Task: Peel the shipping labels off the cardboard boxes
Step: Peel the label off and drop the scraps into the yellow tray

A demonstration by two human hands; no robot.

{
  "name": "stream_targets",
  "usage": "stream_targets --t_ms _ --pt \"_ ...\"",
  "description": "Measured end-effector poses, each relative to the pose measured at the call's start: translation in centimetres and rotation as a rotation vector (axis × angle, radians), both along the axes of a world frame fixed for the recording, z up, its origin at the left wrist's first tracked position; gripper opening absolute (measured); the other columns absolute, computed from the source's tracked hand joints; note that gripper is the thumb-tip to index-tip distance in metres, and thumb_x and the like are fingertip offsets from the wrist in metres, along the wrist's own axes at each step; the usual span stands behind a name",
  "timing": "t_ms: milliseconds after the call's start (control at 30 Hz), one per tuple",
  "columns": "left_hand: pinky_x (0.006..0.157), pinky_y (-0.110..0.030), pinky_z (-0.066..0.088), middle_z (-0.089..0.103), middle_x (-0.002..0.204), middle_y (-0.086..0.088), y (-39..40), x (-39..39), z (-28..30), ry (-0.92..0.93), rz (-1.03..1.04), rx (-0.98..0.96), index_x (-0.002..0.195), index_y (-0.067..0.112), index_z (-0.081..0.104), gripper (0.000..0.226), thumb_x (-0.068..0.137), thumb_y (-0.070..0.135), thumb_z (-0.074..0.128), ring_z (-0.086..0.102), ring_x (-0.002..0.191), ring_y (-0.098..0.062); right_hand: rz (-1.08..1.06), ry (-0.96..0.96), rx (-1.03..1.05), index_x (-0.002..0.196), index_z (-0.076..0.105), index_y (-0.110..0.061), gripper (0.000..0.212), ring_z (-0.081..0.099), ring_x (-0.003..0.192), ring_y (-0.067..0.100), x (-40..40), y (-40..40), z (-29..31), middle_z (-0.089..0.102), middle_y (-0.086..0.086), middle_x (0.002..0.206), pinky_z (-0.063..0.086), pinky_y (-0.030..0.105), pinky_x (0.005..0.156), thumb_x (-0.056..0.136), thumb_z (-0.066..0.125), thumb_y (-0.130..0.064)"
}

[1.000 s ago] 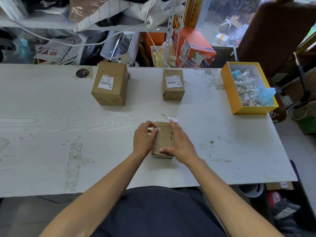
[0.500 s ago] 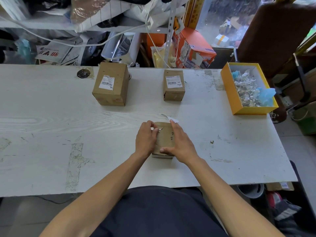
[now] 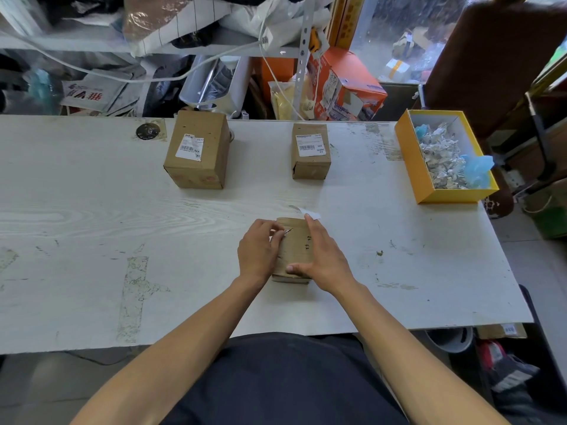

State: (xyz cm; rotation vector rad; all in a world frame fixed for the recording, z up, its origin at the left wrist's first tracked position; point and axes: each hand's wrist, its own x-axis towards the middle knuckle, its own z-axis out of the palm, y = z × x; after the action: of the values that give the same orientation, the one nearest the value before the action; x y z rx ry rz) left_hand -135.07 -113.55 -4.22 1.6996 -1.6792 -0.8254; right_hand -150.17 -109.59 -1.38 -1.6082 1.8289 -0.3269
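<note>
A small brown cardboard box (image 3: 295, 246) lies on the white table (image 3: 92, 240) in front of me. My right hand (image 3: 322, 256) clasps its right side, thumb on the near edge. My left hand (image 3: 259, 248) rests on the left side, fingertips pinching at a small white label remnant (image 3: 287, 231) on the top. A scrap of white label (image 3: 311, 213) pokes out by my right fingertips at the far corner. Two more boxes stand farther back, each with a white shipping label: a large one (image 3: 198, 150) at left, a smaller one (image 3: 310, 151) at centre.
A yellow open box (image 3: 411, 167) full of crumpled peeled labels sits at the table's right edge. A dark round disc (image 3: 146, 131) lies at the back left. Cluttered shelves, bags and an orange carton (image 3: 346, 84) stand behind the table. A brown chair back is at the far right.
Both hands stay on the small box. My left fingers have shifted slightly at the label remnant; nothing else has moved.
</note>
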Motion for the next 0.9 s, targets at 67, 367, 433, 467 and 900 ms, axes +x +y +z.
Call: stream_targets --t_ms 67,367,433,467,900 --pt "0.072 -0.027 0.043 0.062 0.103 0.008 -0.3 -0.2 -0.1 -0.046 -0.003 0.041 0.091 0.018 0.067 0.008 0.095 0.023 0.061 0.063 0.088 -0.01 -0.002 -0.001 -0.004 0.153 0.0 -0.037 0.121 0.025 0.145 0.018 0.0 0.0 0.0 0.012 -0.011 0.162 0.037 0.04 0.109 0.066 0.084 -0.049" --pt "0.084 -0.026 0.039 0.048 0.143 0.015 -1.2 0.3 -0.5 0.018 -0.103 0.07 0.088 0.017 0.059 0.009 0.096 0.017 0.056 0.052 0.116 -0.003 -0.004 -0.005 0.001 0.153 0.0 -0.038 0.121 0.024 0.145 0.018 0.0 0.0 0.1 0.011 -0.011 0.162 0.036 0.039 0.11 0.067 0.083 -0.049" --pt "0.097 -0.028 0.042 0.049 0.142 0.018 -1.5 0.6 -0.9 0.108 -0.145 0.06 0.092 0.015 0.062 0.007 0.096 0.014 0.057 0.046 0.126 -0.003 -0.006 -0.006 0.004 0.153 0.0 -0.038 0.12 0.025 0.145 0.018 0.0 0.1 0.2 0.011 -0.012 0.162 0.037 0.04 0.109 0.067 0.083 -0.049" --pt "0.1 -0.028 0.044 0.053 0.135 0.019 -1.6 0.8 -1.0 0.171 -0.152 0.07 0.096 0.015 0.064 0.007 0.096 0.014 0.058 0.049 0.127 -0.005 -0.006 -0.005 0.005 0.153 0.0 -0.038 0.12 0.026 0.144 0.018 0.0 0.1 0.2 0.012 -0.012 0.162 0.038 0.041 0.109 0.067 0.083 -0.049" --pt "0.083 -0.004 0.036 0.065 0.124 0.008 -1.9 1.1 -0.3 0.298 -0.149 0.182 0.079 0.026 0.057 0.02 0.094 0.014 0.059 0.058 0.113 -0.01 -0.004 0.001 0.012 0.154 0.002 -0.034 0.12 0.03 0.142 0.019 0.0 0.0 0.7 0.017 -0.011 0.16 0.04 0.042 0.107 0.067 0.084 -0.048"
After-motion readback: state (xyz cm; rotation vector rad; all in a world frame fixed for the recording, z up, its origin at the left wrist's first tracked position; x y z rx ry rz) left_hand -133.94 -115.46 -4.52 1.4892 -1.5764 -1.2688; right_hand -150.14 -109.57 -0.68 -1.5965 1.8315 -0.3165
